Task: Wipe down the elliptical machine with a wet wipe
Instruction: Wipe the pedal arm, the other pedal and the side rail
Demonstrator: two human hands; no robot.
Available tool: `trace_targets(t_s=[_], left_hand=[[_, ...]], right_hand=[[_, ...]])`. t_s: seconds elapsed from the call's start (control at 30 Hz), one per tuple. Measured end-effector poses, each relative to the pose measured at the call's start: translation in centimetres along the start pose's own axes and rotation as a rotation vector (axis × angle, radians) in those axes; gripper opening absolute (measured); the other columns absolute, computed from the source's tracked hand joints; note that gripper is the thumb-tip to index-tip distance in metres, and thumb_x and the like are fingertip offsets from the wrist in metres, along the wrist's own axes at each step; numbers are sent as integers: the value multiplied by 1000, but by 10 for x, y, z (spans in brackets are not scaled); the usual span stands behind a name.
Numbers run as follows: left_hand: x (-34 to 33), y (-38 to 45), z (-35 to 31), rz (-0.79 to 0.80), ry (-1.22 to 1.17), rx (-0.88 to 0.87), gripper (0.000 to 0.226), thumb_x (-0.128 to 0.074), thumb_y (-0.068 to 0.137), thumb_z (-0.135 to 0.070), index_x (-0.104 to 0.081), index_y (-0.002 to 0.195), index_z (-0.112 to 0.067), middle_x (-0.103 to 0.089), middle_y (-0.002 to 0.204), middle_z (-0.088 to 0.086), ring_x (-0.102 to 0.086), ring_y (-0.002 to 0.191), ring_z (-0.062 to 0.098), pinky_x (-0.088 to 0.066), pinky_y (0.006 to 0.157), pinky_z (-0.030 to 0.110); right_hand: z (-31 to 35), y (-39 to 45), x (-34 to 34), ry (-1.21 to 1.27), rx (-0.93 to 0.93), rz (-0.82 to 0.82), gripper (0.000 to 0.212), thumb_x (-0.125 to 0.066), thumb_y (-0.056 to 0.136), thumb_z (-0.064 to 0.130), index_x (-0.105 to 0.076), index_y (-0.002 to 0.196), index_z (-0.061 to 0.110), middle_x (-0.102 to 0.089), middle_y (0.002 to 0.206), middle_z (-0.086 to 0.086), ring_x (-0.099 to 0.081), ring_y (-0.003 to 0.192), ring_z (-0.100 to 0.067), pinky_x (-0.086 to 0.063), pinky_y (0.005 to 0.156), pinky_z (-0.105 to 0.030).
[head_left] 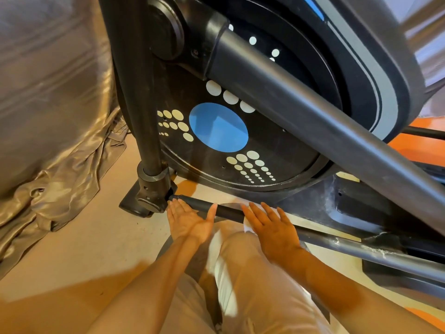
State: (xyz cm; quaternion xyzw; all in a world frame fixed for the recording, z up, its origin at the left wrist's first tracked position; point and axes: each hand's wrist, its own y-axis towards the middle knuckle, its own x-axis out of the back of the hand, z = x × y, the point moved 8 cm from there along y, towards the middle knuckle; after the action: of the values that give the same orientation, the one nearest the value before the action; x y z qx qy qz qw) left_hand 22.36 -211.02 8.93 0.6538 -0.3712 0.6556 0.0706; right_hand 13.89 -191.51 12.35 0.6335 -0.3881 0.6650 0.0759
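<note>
Wet wipe point(246, 224): we see it under the right hand point(272, 227), pressed flat-fingered onto the low rail point(228, 212).
Left hand point(189, 219): spread, empty, touching rail's left end.
Obstruction: our knee point(240, 247), near.

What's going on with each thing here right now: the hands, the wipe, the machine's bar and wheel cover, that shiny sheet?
Left hand: open, fingers straight, resting on the low bar.
Right hand: open, pressing flat on the wet wipe.
Wet wipe: white, mostly hidden under the right hand, against the bar.
Low bar: black, lying just above the floor.
Wheel cover: black, dotted, blue circle, upright.
Shiny sheet: crumpled, draped down to the floor.
</note>
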Motion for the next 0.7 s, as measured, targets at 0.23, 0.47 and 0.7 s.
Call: trace_targets(t_s=[0.23, 0.47, 0.7], left_hand=[[2, -4, -5, 20, -15, 48, 115, 0, 75, -84, 9, 155, -1, 9, 165, 17, 9, 153, 29, 6, 123, 38], [-1, 0, -4, 37, -14, 51, 122, 2, 68, -86, 9, 155, -1, 8, 165, 17, 8, 153, 29, 4, 123, 39], [-2, 1, -4, 46, -6, 55, 121, 0, 71, -87, 8, 155, -1, 7, 165, 18, 8, 153, 30, 4, 123, 39]], right_hand=[[-26, -27, 2, 64, -85, -115, 114, -88, 67, 43, -10, 149, 27, -31, 158, -9, -19, 142, -37, -20, 109, -57], [-6, -8, -2, 63, -139, 27, 78, -28, 102, 54, 22, 153, 23, 19, 163, -6, 11, 149, -40, 1, 118, -59], [-43, -39, -13, 73, -161, -99, 95, -65, 85, 56, -13, 156, 20, -28, 158, -11, -36, 140, -43, -4, 119, -52]])
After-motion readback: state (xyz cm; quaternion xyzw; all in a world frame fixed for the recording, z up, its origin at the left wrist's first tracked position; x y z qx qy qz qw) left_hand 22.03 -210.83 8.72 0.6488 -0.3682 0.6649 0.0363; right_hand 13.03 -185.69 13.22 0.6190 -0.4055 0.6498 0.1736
